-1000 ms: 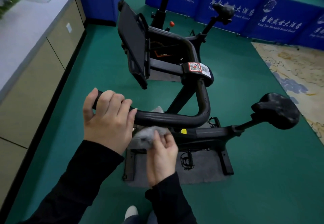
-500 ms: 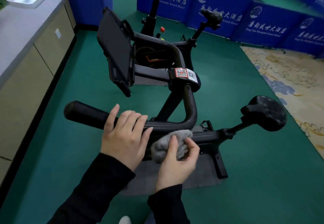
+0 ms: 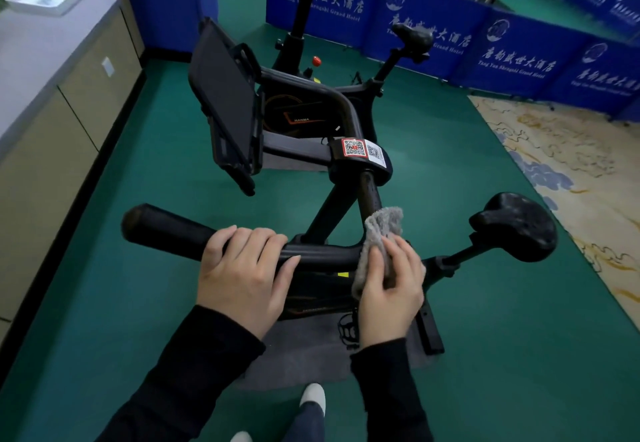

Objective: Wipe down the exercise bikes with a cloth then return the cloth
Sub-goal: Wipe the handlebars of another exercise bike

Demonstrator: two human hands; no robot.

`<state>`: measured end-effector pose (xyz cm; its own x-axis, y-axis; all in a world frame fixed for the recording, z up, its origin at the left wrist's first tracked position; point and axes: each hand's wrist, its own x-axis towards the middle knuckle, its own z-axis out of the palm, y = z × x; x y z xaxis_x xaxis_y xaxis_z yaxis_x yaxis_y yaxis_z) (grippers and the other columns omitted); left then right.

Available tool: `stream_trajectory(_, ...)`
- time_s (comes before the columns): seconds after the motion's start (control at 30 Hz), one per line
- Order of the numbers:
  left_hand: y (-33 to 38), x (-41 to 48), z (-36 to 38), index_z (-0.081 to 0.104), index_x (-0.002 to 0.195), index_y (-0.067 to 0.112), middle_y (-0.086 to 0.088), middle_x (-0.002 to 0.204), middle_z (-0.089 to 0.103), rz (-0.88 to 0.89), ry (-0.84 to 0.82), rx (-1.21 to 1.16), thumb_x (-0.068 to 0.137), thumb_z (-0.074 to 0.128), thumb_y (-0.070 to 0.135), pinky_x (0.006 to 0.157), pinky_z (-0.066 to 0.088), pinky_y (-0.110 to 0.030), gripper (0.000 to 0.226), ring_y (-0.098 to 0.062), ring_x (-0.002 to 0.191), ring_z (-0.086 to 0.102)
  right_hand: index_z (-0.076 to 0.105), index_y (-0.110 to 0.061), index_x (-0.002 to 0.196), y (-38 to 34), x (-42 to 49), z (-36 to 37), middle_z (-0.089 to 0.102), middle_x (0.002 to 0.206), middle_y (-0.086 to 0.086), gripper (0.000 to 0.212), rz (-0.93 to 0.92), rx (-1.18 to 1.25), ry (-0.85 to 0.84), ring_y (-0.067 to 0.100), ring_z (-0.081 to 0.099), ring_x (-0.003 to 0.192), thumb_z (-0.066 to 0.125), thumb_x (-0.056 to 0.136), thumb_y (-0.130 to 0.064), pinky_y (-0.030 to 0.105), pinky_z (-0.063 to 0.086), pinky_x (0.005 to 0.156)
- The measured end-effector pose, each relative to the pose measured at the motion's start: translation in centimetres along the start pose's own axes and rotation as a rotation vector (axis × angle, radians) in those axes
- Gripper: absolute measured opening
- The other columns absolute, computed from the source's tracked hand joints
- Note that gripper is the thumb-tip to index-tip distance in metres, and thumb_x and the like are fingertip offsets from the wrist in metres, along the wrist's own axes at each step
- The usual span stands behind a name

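grey fluffy cloth (image 3: 381, 234), pinched in the right hand (image 3: 391, 296), has moved to the bend of the black padded handlebar (image 3: 166, 230); left hand (image 3: 242, 279) grips it; second black bike (image 3: 311, 112) and return likely pending.

The green floor (image 3: 519, 337) carries a grey mat (image 3: 304, 362) under the near exercise bike (image 3: 329, 220). A second bike (image 3: 298, 116) stands farther off. A patterned carpet (image 3: 571, 171) lies right, with blue barriers (image 3: 512, 50) far.

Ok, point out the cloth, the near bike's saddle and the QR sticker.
cloth (image 3: 382, 230): head view, on its upper grey fold.
saddle (image 3: 516, 230): head view, middle of its black top.
QR sticker (image 3: 354, 147): head view, centre of the red-framed code.
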<state>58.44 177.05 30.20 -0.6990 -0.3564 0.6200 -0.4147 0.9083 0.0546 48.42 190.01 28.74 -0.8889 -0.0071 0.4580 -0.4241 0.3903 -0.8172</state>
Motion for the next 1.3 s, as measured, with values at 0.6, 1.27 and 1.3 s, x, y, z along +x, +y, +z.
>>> stream_trajectory(0.6,0.1,0.1,0.0,0.068,0.091,0.016,0.002,0.090,0.067,-0.005,0.009,0.013,0.091,0.049,0.038,0.094,0.031,-0.034,0.030,-0.019,0.083,0.064,0.061,-0.006,0.091,-2.0,11.1,0.8,0.064,0.087,0.008,0.016,-0.659,-0.366,-1.334,0.027,0.057,0.085,0.050,0.096,-0.016,0.026,0.040,0.075)
stream_trajectory(1.27,8.0,1.9,1.6,0.071,0.087,0.015,0.001,0.086,0.067,-0.287,-0.158,-0.062,0.088,0.049,0.043,0.093,0.037,-0.038,0.035,-0.023,0.084,0.064,0.067,0.001,0.097,5.7,9.4,-0.2,0.062,0.101,0.006,0.018,-0.593,0.233,-0.603,0.018,0.055,0.100,0.055,0.090,-0.010,0.035,0.046,0.089)
stream_trajectory(1.3,8.1,1.9,1.6,0.071,0.086,0.016,0.002,0.085,0.067,-0.299,-0.157,-0.058,0.087,0.050,0.043,0.091,0.037,-0.037,0.035,-0.023,0.083,0.063,0.067,0.001,0.098,5.7,9.4,0.1,0.062,0.101,0.006,0.018,-0.549,0.264,-0.576,0.019,0.055,0.100,0.055,0.090,-0.010,0.033,0.046,0.090)
